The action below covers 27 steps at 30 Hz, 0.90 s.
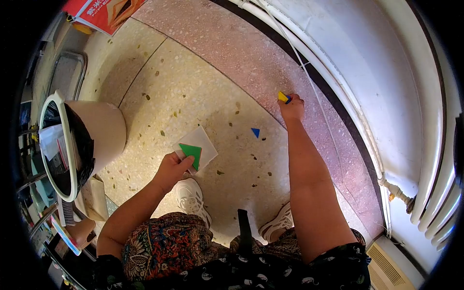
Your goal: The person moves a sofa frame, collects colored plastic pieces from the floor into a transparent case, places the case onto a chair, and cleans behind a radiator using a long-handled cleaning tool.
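My left hand (173, 170) grips a clear, square plastic case (205, 143), with the thumb pressed on a green triangular piece (190, 153) lying against it. Above the pink floor strip, my right hand (293, 109) is closed around a yellow piece (282, 96) and a blue piece (288, 100), partly hidden by the fingers. Between the two hands, a small blue triangle (255, 132) rests on the speckled floor, apart from both.
On the left stands a white bin (104, 126) with a black liner, beside a cluttered rack. White pipes (338, 72) and a radiator (435, 212) line the right wall. A thin cable (314, 87) hangs near my right hand. A red printed box (104, 14) lies top left.
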Each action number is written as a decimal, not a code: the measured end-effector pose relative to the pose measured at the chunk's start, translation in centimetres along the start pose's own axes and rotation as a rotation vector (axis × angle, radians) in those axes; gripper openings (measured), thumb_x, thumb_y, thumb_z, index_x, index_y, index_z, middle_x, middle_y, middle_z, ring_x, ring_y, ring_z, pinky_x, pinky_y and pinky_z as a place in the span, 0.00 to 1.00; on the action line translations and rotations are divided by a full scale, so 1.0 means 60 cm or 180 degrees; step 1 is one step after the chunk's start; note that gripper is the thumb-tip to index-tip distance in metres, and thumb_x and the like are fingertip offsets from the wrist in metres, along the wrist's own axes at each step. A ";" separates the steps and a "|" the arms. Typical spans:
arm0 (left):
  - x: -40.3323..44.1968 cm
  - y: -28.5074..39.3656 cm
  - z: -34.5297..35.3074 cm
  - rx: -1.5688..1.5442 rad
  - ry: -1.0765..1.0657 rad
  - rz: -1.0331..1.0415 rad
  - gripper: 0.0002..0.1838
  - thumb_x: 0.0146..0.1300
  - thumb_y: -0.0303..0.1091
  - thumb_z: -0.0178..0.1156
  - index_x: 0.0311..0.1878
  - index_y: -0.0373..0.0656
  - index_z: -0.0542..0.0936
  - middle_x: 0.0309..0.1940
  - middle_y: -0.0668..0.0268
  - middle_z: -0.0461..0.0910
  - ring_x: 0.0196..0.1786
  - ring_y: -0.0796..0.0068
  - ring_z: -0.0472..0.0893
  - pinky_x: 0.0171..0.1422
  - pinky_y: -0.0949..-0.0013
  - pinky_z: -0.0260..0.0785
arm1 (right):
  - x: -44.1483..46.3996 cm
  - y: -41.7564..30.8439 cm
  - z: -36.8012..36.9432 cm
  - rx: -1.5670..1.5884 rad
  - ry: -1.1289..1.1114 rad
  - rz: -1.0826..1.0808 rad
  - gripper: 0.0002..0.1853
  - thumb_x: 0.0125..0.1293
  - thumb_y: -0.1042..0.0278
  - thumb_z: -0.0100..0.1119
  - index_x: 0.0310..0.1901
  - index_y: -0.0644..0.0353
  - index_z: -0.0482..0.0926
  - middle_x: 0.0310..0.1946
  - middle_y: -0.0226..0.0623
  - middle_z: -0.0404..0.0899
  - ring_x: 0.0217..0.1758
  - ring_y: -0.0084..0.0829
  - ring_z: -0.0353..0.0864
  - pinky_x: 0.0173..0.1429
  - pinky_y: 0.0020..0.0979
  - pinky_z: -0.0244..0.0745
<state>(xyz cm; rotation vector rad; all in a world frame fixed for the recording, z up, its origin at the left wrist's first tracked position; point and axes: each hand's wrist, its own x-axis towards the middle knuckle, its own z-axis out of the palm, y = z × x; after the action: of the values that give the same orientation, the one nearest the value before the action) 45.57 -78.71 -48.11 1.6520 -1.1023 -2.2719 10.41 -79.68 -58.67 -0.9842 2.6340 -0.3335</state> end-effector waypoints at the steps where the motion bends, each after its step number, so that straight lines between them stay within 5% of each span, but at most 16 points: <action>1: 0.000 0.000 0.000 0.0024 0.0012 0.0024 0.11 0.54 0.31 0.49 0.38 0.34 0.71 0.29 0.63 0.74 0.32 0.74 0.74 0.39 0.71 0.66 | -0.001 0.002 0.000 -0.0009 0.0012 -0.0015 0.21 0.40 0.59 0.61 0.36 0.58 0.68 0.35 0.46 0.69 0.39 0.43 0.70 0.41 0.35 0.69; 14: 0.003 -0.004 0.001 0.0127 -0.0038 0.0206 0.11 0.55 0.32 0.48 0.37 0.35 0.72 0.27 0.65 0.74 0.29 0.78 0.73 0.35 0.73 0.66 | -0.142 -0.012 -0.016 0.0876 -0.1615 -0.0518 0.20 0.41 0.59 0.60 0.36 0.58 0.71 0.32 0.40 0.74 0.36 0.36 0.73 0.40 0.31 0.67; 27: 0.003 -0.002 0.010 0.0144 -0.0098 0.0142 0.10 0.55 0.32 0.49 0.36 0.36 0.73 0.28 0.66 0.74 0.31 0.78 0.73 0.38 0.73 0.66 | -0.209 -0.041 0.002 0.0220 -0.0696 -0.0305 0.16 0.43 0.65 0.58 0.35 0.58 0.68 0.36 0.41 0.67 0.36 0.41 0.71 0.38 0.36 0.68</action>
<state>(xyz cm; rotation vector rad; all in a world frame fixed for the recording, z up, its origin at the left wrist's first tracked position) 45.03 -78.44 -48.25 1.5970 -1.1937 -2.2684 20.93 -73.13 -55.42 -1.0620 2.3698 -0.3172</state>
